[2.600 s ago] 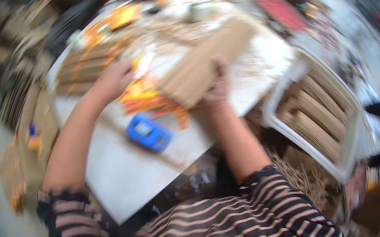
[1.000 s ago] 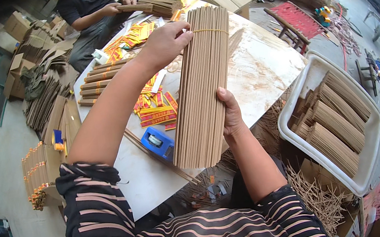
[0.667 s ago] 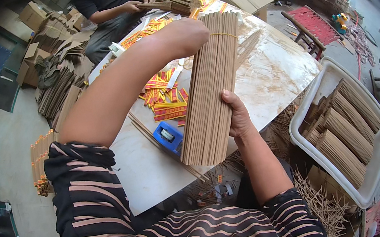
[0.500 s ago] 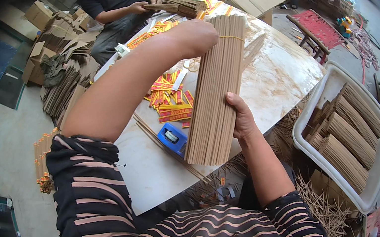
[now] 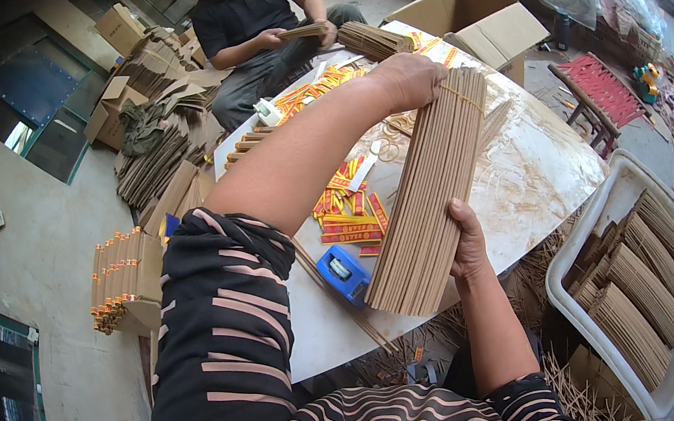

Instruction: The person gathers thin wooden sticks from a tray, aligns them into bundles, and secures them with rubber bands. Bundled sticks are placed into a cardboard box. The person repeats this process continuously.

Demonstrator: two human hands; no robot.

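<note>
A wide, flat bundle of brown incense sticks (image 5: 430, 204) leans at a slant above the white table. A thin yellow rubber band (image 5: 461, 95) runs across its upper part. At the top left corner, beside the band, my left hand (image 5: 413, 80) is closed with its fingers curled against the bundle; their tips are hidden. My right hand (image 5: 468, 242) grips the lower right edge, thumb on the front face and the other fingers behind. Near the bundle's lower end lies a blue tape dispenser (image 5: 341, 274). Red and yellow paper labels (image 5: 350, 224) are piled beyond it.
The white table (image 5: 526, 170) carries brown dust. On the right, a white plastic tub (image 5: 559, 285) holds more incense bundles. A co-worker (image 5: 257, 23) sits across the table holding sticks. An open cardboard box (image 5: 493, 24) and a red woven stool (image 5: 602, 90) stand at the far right.
The view has tilted up and turned left, so everything sits lower and further right. Both hands keep their places on the bundle. The co-worker now holds a smaller bunch apart from the larger pile.
</note>
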